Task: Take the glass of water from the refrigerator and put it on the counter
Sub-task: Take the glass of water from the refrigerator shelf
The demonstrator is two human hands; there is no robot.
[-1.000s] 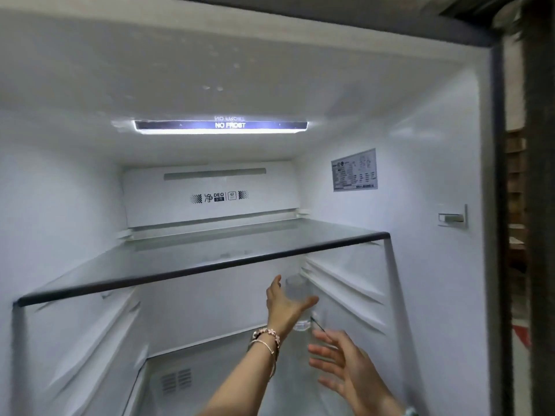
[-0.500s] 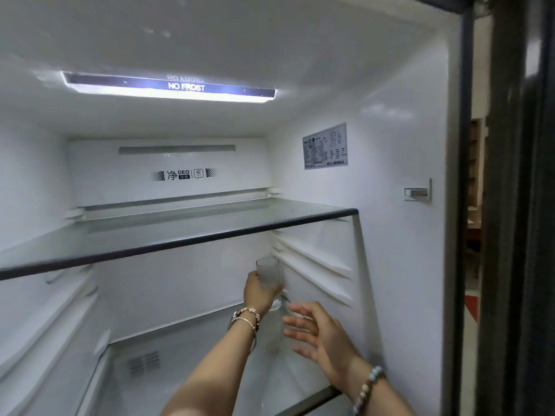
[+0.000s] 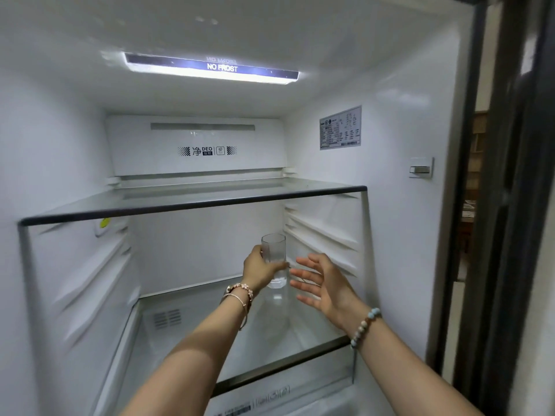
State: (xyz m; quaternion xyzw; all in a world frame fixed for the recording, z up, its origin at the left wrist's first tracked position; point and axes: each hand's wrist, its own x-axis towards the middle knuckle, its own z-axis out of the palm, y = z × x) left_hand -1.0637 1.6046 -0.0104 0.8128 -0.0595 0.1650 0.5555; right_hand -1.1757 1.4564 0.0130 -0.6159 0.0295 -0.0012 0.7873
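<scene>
A tall clear glass of water is inside the open refrigerator, just above the lower glass shelf. My left hand is wrapped around its lower half from the left. I cannot tell whether the glass's base still touches the shelf. Just right of the glass, my right hand is spread open, palm toward it, not touching. The counter is not in view.
The upper glass shelf spans the compartment just above the glass. White ribbed side walls flank the space, with the right wall close to the glass. The dark fridge door edge stands at the far right.
My left hand went from reaching with fingers apart to closed around the glass. My right hand has risen beside it. The view has shifted back and down, showing more of the lower shelf.
</scene>
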